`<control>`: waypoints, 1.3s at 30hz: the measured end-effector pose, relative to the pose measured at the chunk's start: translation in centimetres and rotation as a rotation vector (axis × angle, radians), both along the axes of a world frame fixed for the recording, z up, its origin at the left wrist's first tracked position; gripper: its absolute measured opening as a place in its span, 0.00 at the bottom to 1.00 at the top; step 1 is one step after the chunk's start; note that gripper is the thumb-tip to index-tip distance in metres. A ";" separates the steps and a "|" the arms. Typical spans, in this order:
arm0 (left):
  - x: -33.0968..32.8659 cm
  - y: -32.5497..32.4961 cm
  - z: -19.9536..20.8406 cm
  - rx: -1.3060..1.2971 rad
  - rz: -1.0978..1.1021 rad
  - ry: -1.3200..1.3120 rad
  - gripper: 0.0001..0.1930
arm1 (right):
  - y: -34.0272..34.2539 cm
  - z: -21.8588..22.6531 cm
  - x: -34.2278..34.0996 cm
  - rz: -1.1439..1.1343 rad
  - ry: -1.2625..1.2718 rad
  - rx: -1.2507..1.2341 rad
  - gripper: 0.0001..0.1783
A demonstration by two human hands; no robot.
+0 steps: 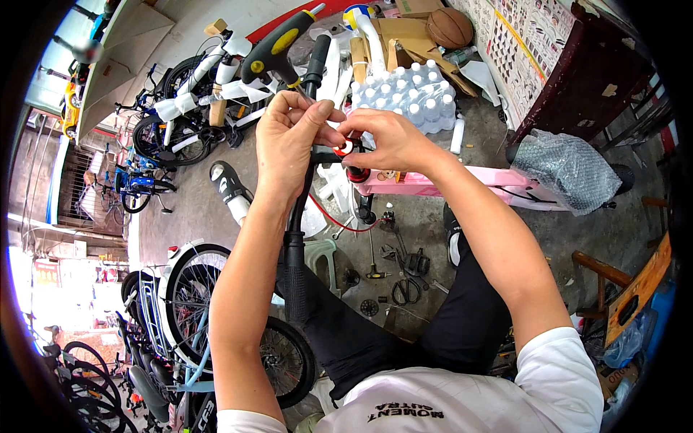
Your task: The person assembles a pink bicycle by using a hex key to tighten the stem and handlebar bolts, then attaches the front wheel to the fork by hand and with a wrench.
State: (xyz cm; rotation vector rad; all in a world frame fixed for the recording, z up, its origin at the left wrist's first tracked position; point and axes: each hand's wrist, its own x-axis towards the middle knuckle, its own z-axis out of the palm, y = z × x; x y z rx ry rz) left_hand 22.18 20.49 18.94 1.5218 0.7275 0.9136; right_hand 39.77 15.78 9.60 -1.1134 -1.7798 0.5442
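My left hand [289, 141] is closed around the shaft of a T-handle hex key [276, 49] with a black and yellow grip, which sticks up above the fingers. My right hand [397, 143] has its thumb and fingers bent about a small red-and-white round part [346, 149] at the handlebar's middle. Both hands' fingertips nearly meet there. A black handlebar [294, 245] runs from near to far beneath them. It joins a pink bike frame [447, 180] that stretches off to the right. The hex key's tip is hidden by my fingers.
Pliers, scissors [406, 291] and other tools lie on the floor between my legs. Beyond the handlebar sits a pack of water bottles [408, 97], with a basketball [450, 27] behind. Bikes [195, 310] crowd the left side. Bubble wrap [567, 169] covers the frame's right end.
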 end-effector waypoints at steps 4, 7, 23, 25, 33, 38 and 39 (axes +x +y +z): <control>-0.1 -0.1 -0.1 -0.002 -0.001 -0.006 0.10 | -0.2 -0.1 -0.4 -0.050 -0.014 0.087 0.17; -0.1 -0.2 -0.1 0.006 -0.005 -0.011 0.10 | 0.0 -0.4 -0.5 -0.095 -0.035 0.169 0.17; -0.7 -0.8 1.2 0.109 0.052 0.024 0.09 | 0.7 -0.5 -0.4 -0.024 0.064 0.051 0.16; -0.7 -1.0 1.0 0.078 0.049 0.019 0.09 | 0.7 -0.4 -0.4 -0.030 0.061 0.052 0.16; -0.3 -0.5 0.1 0.066 0.019 0.019 0.09 | 0.3 -0.8 -0.3 -0.038 0.065 0.010 0.18; -0.1 -0.4 -0.1 0.054 0.013 0.027 0.09 | 0.1 -0.4 -0.4 -0.011 0.104 -0.061 0.20; -0.2 -0.4 -0.1 0.056 0.007 0.029 0.09 | 0.1 -0.4 -0.5 -0.011 0.106 -0.062 0.20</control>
